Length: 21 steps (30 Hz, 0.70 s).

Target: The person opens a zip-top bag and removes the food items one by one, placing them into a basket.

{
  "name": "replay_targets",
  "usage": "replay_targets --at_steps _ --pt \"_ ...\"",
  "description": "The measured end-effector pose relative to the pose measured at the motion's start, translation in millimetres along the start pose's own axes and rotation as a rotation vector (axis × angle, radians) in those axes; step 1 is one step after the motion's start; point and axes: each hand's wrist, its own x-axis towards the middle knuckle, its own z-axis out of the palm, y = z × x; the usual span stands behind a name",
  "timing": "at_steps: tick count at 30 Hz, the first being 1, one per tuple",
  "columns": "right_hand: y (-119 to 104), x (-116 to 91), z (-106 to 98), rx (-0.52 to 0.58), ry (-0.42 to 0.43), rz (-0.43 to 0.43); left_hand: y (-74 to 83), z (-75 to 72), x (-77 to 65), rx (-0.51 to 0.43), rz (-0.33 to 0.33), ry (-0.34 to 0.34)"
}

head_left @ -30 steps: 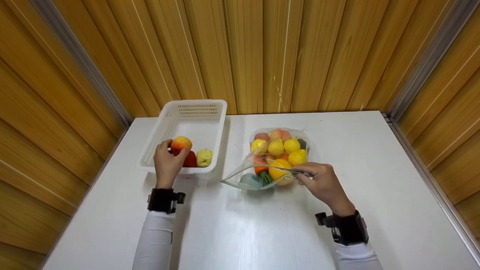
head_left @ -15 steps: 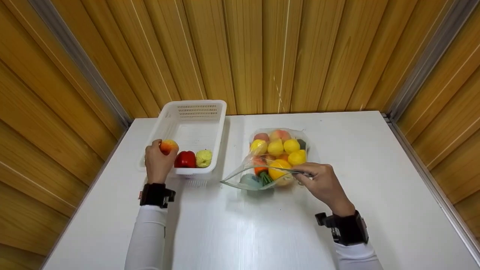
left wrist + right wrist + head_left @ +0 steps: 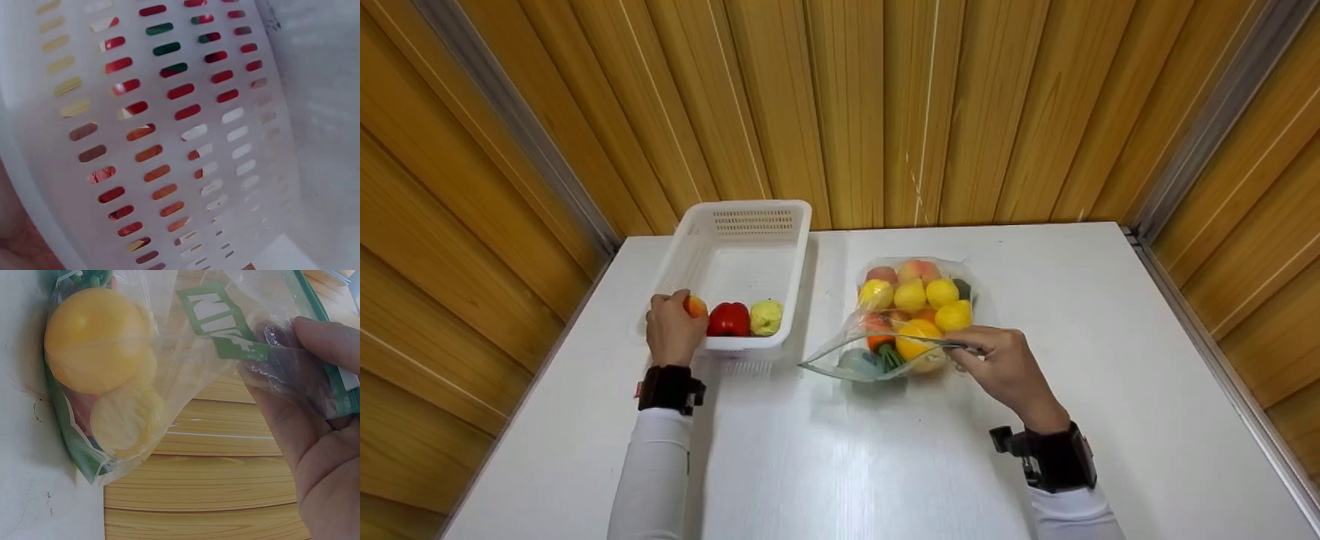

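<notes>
In the head view my left hand [image 3: 675, 330] is low inside the near left corner of a white plastic basket [image 3: 802, 247], its fingers curled round a yellow-and-red peach [image 3: 695, 306]. Much of the peach is hidden by the hand. Beside it in the basket lie a red bell pepper [image 3: 729, 319] and a pale green leafy vegetable [image 3: 766, 318]. My right hand [image 3: 997, 364] pinches the edge of a clear zip bag [image 3: 829, 360], keeping its mouth apart. Inside the bag are several lemons [image 3: 910, 295], peaches [image 3: 918, 270], an orange [image 3: 917, 338] and a carrot [image 3: 879, 330].
The left wrist view is filled by the slotted basket wall [image 3: 185, 129], with red and orange showing through. Both containers stand on a white table [image 3: 840, 465]. Wood-grain panels [image 3: 847, 112] rise behind it and along both sides.
My left hand has carried the peach left and down from above the red bell pepper into the basket's near left corner. The right hand and the bag have stayed still.
</notes>
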Motion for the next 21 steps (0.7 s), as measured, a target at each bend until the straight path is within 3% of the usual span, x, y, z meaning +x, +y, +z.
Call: replay_targets --at_steps 14,17,21 --pt "1 -1 -3 0.0 0.002 0.011 2.3 -3.9 10.6 0.142 -0.09 -0.18" --pt "0 -1 -3 -0.008 -0.001 0.013 1.5 -3.3 11.4 0.159 -0.086 -0.186" --pt "0 -1 -3 -0.013 -0.001 0.003 4.7 0.0 8.8 0.138 -0.051 -0.126"
